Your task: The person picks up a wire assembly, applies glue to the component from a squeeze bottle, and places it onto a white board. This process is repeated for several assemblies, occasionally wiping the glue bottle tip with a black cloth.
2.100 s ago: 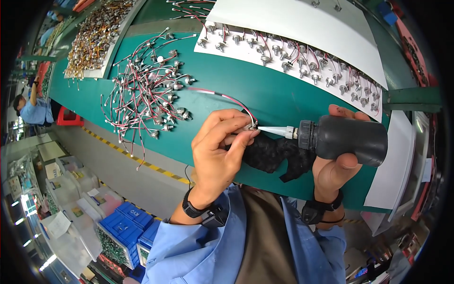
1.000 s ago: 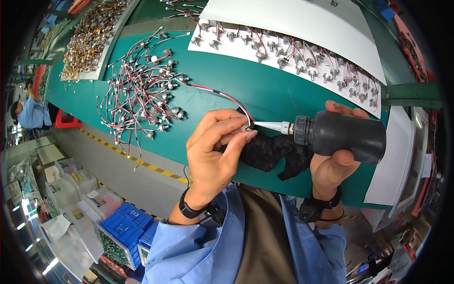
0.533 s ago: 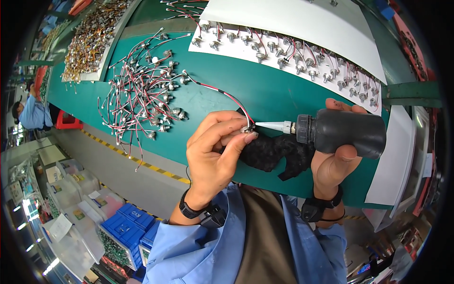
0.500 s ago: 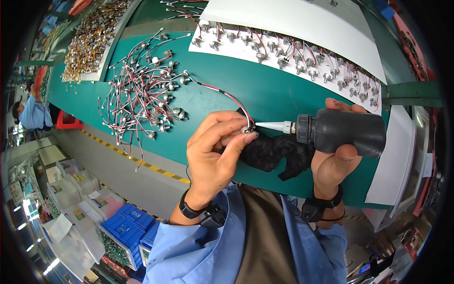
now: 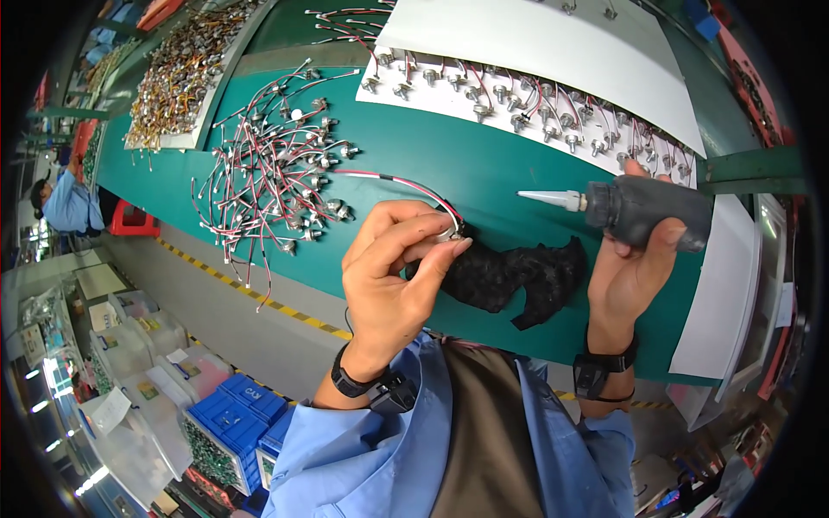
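Between the thumb and fingers of my left hand [image 5: 393,268] is a small metal potentiometer [image 5: 455,233], its red, white and black wires [image 5: 406,181] trailing off to the left. My right hand [image 5: 629,281] is wrapped around a black squeeze bottle [image 5: 652,210] with a pale tapered nozzle [image 5: 553,199]. The nozzle points left and stands apart from the potentiometer. Below the bottle a crumpled black cloth [image 5: 518,276] lies on the green table [image 5: 484,164], partly behind my left hand. A tangled pile of wired potentiometers [image 5: 276,173] lies to the left.
At the back right, potentiometers stand in rows on a white board [image 5: 401,102], partly under a white sheet [image 5: 553,39]. A tray [image 5: 186,73] heaped with small wired parts is at the far left. Blue crates [image 5: 233,423] stand at lower left. A person in blue [image 5: 73,203] sits beyond.
My right hand has drawn the bottle right and slightly up, taking the nozzle away from the potentiometer. The left hand keeps its hold nearly in place.
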Action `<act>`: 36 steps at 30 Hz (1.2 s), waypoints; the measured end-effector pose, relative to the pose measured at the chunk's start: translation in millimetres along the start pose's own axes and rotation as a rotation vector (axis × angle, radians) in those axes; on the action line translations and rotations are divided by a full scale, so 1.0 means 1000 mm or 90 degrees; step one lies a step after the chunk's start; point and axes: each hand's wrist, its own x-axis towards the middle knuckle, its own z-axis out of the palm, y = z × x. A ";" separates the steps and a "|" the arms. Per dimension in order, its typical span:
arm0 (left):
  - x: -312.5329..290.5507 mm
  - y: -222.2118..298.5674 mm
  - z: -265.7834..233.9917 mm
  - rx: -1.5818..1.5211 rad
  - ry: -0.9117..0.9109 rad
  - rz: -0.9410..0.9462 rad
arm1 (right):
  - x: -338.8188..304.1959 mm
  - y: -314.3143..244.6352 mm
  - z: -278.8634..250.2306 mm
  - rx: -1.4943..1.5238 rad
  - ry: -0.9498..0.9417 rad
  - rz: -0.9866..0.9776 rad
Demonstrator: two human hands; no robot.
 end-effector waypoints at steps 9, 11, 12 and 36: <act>0.001 -0.003 0.001 0.025 0.008 0.027 | -0.013 -0.004 0.008 -0.026 -0.063 -0.073; 0.002 -0.003 0.003 0.038 0.006 0.038 | -0.016 -0.003 0.011 -0.045 -0.069 -0.117; 0.002 -0.003 0.003 0.051 0.004 0.049 | -0.017 -0.003 0.010 -0.048 -0.069 -0.115; 0.012 0.004 -0.004 0.045 -0.001 0.016 | 0.007 -0.019 -0.004 -0.119 -0.099 -0.077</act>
